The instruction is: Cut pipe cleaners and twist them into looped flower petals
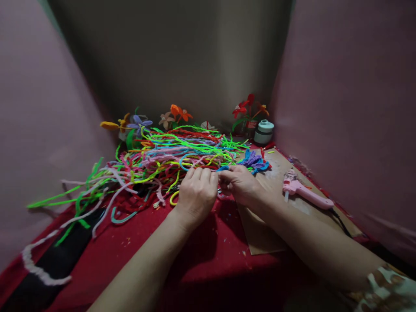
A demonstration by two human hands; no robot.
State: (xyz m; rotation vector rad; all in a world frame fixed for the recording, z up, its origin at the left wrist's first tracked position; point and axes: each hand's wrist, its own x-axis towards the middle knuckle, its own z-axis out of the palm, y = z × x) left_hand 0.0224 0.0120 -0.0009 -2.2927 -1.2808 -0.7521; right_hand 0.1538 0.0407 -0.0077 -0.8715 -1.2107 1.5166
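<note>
My left hand is closed, knuckles up, at the front edge of a heap of coloured pipe cleaners. Against it, my right hand pinches a blue pipe cleaner that shows between the two hands. The left fingertips are hidden, but they meet the right ones at this same piece. A light blue strand curves up just behind my left hand. Right behind my right hand lie blue and purple pipe-cleaner petals. A small shiny metal part shows under the hands, too little of it to name.
A pink glue gun with a black cord lies on a brown board at right. Pipe-cleaner flowers and a lidded jar stand at the back. A black strip crosses the red cloth at left.
</note>
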